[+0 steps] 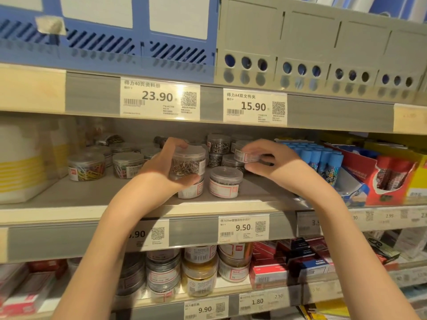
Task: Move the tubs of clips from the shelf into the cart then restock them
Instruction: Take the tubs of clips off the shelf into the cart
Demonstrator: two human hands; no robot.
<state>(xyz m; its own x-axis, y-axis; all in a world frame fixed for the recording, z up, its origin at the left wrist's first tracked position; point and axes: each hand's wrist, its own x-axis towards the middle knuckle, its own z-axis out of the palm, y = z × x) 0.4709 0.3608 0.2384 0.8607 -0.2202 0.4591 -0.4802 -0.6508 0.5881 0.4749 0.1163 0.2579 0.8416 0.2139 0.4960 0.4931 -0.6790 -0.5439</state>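
On the shelf, each hand grips a clear tub: left hand paperclips, right hand unclear.

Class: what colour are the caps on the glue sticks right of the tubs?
Light blue caps, head view.

1. We see a tub of clear, glossy plastic, holding shiny metal clips, gripped in the left hand.
2. The right hand pinches a smaller clear plastic tub with a paper label.
3. A standing tub has a smooth, see-through lid and a matt paper wrap.
4. The shelf looks like matt grey laminate with a pale wood-look edge.
5. Price tags are printed paper behind glossy clear strips.
6. Above, we note a blue file box and a grey file box, both of matt plastic.
7. The cartons at right look like glossy printed cardboard.
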